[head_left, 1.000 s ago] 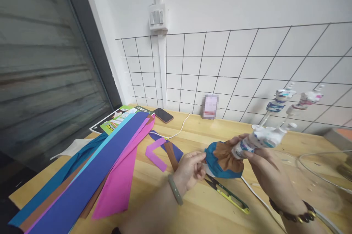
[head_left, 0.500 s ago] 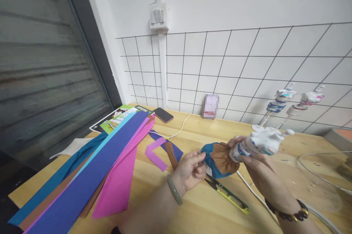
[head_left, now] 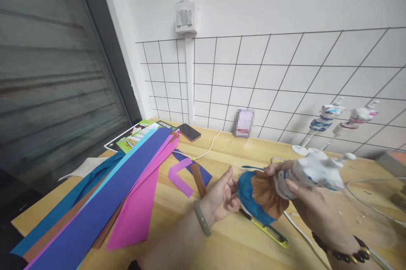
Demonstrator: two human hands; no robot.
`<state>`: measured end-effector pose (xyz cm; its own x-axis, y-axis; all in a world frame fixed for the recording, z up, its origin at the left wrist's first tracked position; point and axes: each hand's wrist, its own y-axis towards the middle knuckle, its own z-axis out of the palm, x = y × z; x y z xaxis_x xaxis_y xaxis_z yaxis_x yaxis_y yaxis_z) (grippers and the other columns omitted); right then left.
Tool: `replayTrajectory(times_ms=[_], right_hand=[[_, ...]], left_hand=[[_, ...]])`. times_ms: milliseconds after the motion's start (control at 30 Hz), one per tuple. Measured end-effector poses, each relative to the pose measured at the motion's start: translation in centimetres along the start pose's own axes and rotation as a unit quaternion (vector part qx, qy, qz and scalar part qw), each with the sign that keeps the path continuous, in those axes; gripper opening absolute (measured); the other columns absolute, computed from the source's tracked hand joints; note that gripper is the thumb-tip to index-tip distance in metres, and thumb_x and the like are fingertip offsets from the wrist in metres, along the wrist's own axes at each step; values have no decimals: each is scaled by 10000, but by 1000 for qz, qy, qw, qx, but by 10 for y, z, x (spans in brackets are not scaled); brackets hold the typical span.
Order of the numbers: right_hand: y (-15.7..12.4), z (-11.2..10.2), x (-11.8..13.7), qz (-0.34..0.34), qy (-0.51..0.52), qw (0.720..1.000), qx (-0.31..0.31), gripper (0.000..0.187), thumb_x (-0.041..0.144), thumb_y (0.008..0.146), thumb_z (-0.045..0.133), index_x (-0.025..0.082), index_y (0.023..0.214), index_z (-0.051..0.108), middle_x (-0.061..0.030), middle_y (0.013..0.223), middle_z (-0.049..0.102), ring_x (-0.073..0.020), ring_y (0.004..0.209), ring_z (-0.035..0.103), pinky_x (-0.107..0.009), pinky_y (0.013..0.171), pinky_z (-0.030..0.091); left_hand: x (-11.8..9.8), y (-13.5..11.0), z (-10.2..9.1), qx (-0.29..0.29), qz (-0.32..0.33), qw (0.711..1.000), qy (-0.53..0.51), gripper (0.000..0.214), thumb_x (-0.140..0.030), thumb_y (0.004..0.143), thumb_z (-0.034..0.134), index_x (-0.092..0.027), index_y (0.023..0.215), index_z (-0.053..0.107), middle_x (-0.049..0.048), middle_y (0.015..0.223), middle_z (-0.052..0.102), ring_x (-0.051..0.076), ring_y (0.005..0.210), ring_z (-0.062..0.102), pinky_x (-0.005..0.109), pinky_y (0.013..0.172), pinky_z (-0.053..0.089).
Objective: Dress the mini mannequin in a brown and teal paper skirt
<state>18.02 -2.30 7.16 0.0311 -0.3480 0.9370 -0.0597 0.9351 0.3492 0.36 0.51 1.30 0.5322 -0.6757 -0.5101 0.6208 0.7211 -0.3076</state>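
Note:
My right hand [head_left: 306,196] grips a white, paint-splashed figurine [head_left: 317,170] around its middle. A gathered skirt of brown and blue crepe-like material [head_left: 264,196] hangs from the figurine, pointing left. Beside the skirt's blue edge is my left hand [head_left: 222,196], with thumb raised and fingers apart, loosely curled. Its fingertips come close to the edge; whether they touch it I cannot tell. Below the skirt lie yellow-and-black thread snips [head_left: 269,234], their blades partly covered. A thin blue scrap [head_left: 252,167] shows behind the skirt.
Long coloured strips [head_left: 127,185] lie across the left of the wooden table, with a pink angled strip [head_left: 180,177] nearer the middle. A phone [head_left: 189,132] rests by the wall. Two similar figurines [head_left: 326,117] [head_left: 361,117] stand on sticks at right. White cables cross the table.
The figurine and skirt have shifted right and slightly down with my right hand. My left hand has loosened from its pinch on the skirt's blue edge, its fingers spreading.

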Motion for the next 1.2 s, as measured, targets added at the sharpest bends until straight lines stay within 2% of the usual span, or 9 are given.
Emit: replayTrajectory(times_ms=[200,367,500,567,700,867,1000,1100,1200], right_hand=[[0,0,-1,12,-16,1000,-14,234,352,702,581,225,899,581,-87,988,600,-260,934,541,-389,783,446],[1,-2,-2,12,18,1000,-15,231,318,728,561,237,943,580,-80,1102,564,-259,968,539,-426,840,426],[4,-5,-8,24,4,998,-55,285,359,754,524,219,998,576,-89,977,614,-249,873,580,-398,758,461],[6,-6,-10,30,0,997,-78,308,383,757,516,215,1010,572,-80,885,631,-236,822,591,-369,715,471],[8,-6,-12,40,10,995,-96,288,401,744,537,224,966,584,-60,825,640,-215,760,597,-345,677,472],[8,-3,-13,45,30,994,-97,270,385,744,551,224,958,590,-61,831,649,-212,773,598,-361,715,460],[8,-3,-14,48,16,993,-109,279,403,744,544,217,945,596,-59,821,647,-222,779,600,-380,727,459],[9,-4,-13,52,-26,986,-153,284,424,725,559,207,901,611,-55,817,644,-223,799,598,-370,726,463],[9,-2,-11,56,-71,975,-202,279,436,703,581,202,849,626,-50,815,644,-215,799,594,-347,704,468]], left_hand=[[-1,-4,-5,95,14,995,20,179,-269,712,622,-135,689,507,-64,489,457,-5,300,334,128,297,120],[2,-1,-5,56,43,997,-20,194,-302,699,632,-147,721,517,-64,527,463,-4,327,361,108,294,149],[6,0,-3,14,40,999,-9,242,-342,686,639,-170,822,538,-47,621,507,3,387,433,93,301,176],[7,0,-3,25,38,999,5,252,-352,696,628,-172,849,540,-37,647,513,6,408,448,93,300,174],[7,-2,-2,78,39,995,38,178,-261,695,643,-141,769,534,-55,536,445,-2,364,386,106,293,137],[4,-2,-2,110,59,992,-3,147,-226,705,634,-155,736,509,-90,472,370,-10,315,293,115,304,134],[5,0,-3,86,65,994,-10,167,-227,693,644,-154,752,506,-89,507,380,-14,328,313,114,318,157],[8,1,-3,29,52,998,-17,206,-263,668,663,-152,719,497,-74,539,431,2,373,412,109,323,179],[9,2,-2,-13,33,999,-16,216,-306,676,649,-162,783,528,-30,641,541,35,446,514,109,322,210]])
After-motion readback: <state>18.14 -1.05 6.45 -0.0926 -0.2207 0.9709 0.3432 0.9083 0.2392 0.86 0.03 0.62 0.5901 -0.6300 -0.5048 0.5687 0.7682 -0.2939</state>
